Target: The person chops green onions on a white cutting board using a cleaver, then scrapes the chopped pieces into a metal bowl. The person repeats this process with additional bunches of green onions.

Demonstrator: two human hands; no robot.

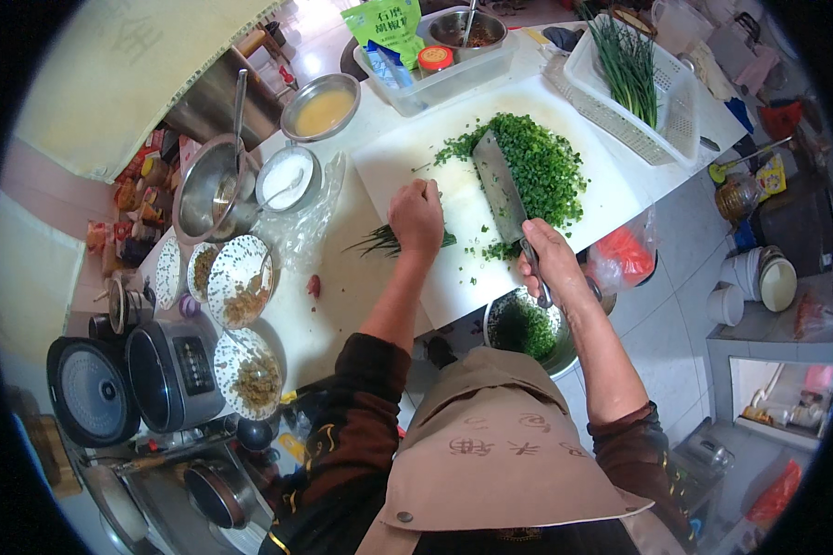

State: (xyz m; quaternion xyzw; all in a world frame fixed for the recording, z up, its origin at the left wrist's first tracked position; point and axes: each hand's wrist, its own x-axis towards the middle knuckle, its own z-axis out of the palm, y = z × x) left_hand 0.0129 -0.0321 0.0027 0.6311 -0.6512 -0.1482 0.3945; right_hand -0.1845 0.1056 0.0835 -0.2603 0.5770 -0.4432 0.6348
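My right hand (552, 263) grips the handle of a Chinese cleaver (502, 187), its broad blade tilted over the cutting board. Against the blade's right side lies a large heap of chopped green scallions (534, 163). My left hand (416, 216), fingers curled, is closed over a small bunch of uncut scallion greens (382, 241); thin ends stick out to the left and short cut ends to the right. Beneath both hands is a white cutting board (451, 295) with scattered green bits. Below the board's near edge, a metal pot (566, 347) holds more chopped scallions (538, 333).
A white plastic basket (673, 149) with whole scallions (628, 76) stands back right. Behind the board is a clear plastic bin (458, 76) with seasonings. To the left are a bowl of yellow liquid (319, 113), a steel bowl (198, 187), speckled bowls (239, 250) and a rice cooker (173, 374).
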